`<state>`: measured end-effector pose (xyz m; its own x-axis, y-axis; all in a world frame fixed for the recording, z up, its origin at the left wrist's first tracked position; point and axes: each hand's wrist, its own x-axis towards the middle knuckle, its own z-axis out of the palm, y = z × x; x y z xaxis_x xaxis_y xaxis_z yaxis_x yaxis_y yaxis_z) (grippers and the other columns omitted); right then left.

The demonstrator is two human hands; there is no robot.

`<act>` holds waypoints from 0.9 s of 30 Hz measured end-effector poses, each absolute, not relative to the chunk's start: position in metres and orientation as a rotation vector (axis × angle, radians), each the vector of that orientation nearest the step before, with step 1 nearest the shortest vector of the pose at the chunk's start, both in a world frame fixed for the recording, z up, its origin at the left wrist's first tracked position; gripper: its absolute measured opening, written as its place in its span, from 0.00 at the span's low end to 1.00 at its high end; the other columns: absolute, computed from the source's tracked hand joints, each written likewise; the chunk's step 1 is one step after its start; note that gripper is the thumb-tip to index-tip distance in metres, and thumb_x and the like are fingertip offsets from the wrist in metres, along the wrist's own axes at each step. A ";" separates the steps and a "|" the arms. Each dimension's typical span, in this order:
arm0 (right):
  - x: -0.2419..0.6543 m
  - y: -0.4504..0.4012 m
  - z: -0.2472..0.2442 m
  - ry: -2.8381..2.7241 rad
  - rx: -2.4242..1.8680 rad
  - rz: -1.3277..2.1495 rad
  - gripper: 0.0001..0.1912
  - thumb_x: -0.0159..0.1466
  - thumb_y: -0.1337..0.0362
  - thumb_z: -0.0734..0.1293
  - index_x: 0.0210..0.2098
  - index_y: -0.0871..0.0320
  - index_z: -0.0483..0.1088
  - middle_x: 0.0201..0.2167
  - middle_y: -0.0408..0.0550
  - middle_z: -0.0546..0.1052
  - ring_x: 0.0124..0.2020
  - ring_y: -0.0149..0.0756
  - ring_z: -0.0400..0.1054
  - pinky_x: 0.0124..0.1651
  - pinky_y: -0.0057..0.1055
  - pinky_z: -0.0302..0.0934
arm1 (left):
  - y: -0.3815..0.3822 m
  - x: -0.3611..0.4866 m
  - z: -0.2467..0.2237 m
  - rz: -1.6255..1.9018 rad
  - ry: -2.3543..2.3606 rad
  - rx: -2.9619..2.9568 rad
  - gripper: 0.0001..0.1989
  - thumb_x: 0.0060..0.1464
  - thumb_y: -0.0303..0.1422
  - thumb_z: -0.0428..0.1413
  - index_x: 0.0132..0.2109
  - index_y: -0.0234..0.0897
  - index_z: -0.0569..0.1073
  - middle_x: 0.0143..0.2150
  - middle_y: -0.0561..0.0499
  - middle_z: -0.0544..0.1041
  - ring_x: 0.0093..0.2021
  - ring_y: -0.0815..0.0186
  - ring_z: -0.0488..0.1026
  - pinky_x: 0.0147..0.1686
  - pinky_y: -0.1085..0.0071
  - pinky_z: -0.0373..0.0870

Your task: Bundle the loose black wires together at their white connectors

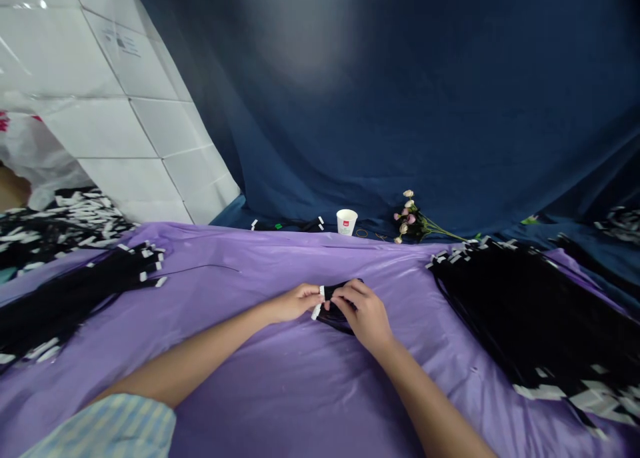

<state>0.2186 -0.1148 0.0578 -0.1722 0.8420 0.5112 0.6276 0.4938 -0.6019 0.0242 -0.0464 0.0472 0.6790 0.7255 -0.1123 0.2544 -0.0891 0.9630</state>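
Observation:
In the head view a small black strand bundle (338,318), folded into a loop with white end pieces, is between my two hands over the purple cloth (280,391). My left hand (299,302) pinches it beside the white ends. From the right, my right hand (364,311) has thumb and fingertips closed on the black strands close to those ends. Whether the strands are cable or cord I cannot tell. Part of the loop is hidden behind my right hand.
A large stack of black strands with white ends (530,311) lies at right, another pile (75,295) at left. Along the back edge stand a paper cup (346,222) and artificial flowers (413,218). White boxes (110,125) rise at back left beside a blue curtain (400,111).

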 end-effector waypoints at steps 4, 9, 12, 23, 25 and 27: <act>0.218 -0.118 0.057 -1.842 -1.233 0.279 0.08 0.61 0.64 0.67 0.41 0.53 0.73 0.41 0.49 0.74 0.45 0.42 0.67 0.52 0.39 0.61 | -0.052 0.022 0.046 0.496 0.812 1.601 0.14 0.53 0.43 0.53 0.33 0.35 0.72 0.28 0.52 0.72 0.29 0.67 0.67 0.33 0.72 0.64; 0.225 -0.118 0.044 -1.644 -1.381 0.298 0.32 0.52 0.68 0.71 0.56 0.57 0.65 0.58 0.58 0.65 0.59 0.56 0.56 0.60 0.55 0.52 | -0.066 0.017 0.055 0.535 0.805 1.612 0.16 0.52 0.43 0.54 0.31 0.33 0.73 0.26 0.52 0.71 0.26 0.70 0.64 0.29 0.74 0.61; 0.230 -0.117 0.034 -1.529 -1.430 0.426 0.23 0.57 0.65 0.71 0.51 0.58 0.68 0.52 0.55 0.70 0.55 0.49 0.62 0.58 0.52 0.56 | -0.078 0.016 0.062 0.537 0.776 1.662 0.15 0.51 0.42 0.57 0.28 0.33 0.74 0.25 0.53 0.71 0.26 0.70 0.64 0.29 0.75 0.60; 0.222 -0.141 0.055 -0.822 -1.165 0.946 0.16 0.68 0.57 0.64 0.51 0.61 0.67 0.47 0.51 0.73 0.42 0.37 0.71 0.44 0.39 0.69 | -0.130 0.018 0.062 0.746 0.800 1.617 0.11 0.54 0.36 0.61 0.35 0.33 0.70 0.26 0.56 0.70 0.25 0.72 0.69 0.28 0.74 0.67; 0.219 -0.148 0.066 -0.766 -1.056 0.987 0.16 0.68 0.57 0.64 0.50 0.61 0.68 0.46 0.50 0.73 0.41 0.36 0.71 0.43 0.38 0.70 | -0.134 0.017 0.066 0.782 0.796 1.579 0.10 0.56 0.36 0.60 0.38 0.33 0.70 0.26 0.57 0.70 0.25 0.72 0.70 0.28 0.73 0.69; 0.216 -0.154 0.073 -0.737 -0.952 0.998 0.16 0.68 0.56 0.63 0.49 0.61 0.68 0.43 0.49 0.74 0.39 0.35 0.71 0.41 0.37 0.70 | -0.136 0.015 0.069 0.803 0.781 1.541 0.14 0.54 0.37 0.62 0.43 0.33 0.71 0.26 0.56 0.72 0.24 0.71 0.71 0.27 0.73 0.69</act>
